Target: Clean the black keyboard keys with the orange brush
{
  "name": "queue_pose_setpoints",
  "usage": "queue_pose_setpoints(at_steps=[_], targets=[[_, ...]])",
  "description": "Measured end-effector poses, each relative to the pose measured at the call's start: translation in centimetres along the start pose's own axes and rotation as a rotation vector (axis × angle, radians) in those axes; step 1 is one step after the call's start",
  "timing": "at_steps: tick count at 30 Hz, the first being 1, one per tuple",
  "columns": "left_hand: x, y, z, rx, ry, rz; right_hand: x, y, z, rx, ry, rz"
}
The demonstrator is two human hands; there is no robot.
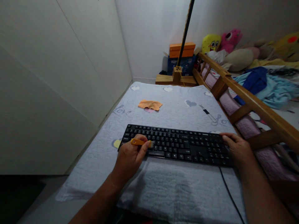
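A black keyboard (173, 141) lies flat across the cloth-covered surface, its number pad to the right. My left hand (130, 154) is closed around a small brush with an orange handle (137, 142). The brush's pale bristles touch or hover just over the keys left of the keyboard's middle; I cannot tell which. At the other end, my right hand (239, 149) grips the keyboard's right edge, with thumb and fingers at its upper right corner. A black cable (227, 186) runs from beneath the keyboard toward me.
Farther back lie an orange cloth (149, 105) and a thin wire tool with a black middle (206, 111). A wooden bed rail (254, 96) borders the right side, with plush toys beyond. A dark pole (185, 34) and an orange box (182, 49) stand behind. A white panel (58, 77) borders the left.
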State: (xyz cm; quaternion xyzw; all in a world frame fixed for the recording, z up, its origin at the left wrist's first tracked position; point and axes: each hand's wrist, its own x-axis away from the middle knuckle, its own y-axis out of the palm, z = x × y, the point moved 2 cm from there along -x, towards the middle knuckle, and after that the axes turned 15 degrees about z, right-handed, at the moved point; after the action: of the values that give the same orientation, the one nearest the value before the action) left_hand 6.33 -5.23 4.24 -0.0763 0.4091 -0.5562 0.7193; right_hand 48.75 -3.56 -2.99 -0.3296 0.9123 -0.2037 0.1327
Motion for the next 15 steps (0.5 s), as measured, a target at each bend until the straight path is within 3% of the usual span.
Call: queue_pose_setpoints(at_steps=[9, 15], targets=[[0.5, 0.2, -0.3, -0.031, 0.017, -0.129, -0.5, 0.0, 0.8, -0.023, -0.060, 0.022], [0.3, 0.5, -0.2, -0.013, 0.034, -0.060, -0.9, 0.0, 1.7, 0.013, -0.112, 0.001]])
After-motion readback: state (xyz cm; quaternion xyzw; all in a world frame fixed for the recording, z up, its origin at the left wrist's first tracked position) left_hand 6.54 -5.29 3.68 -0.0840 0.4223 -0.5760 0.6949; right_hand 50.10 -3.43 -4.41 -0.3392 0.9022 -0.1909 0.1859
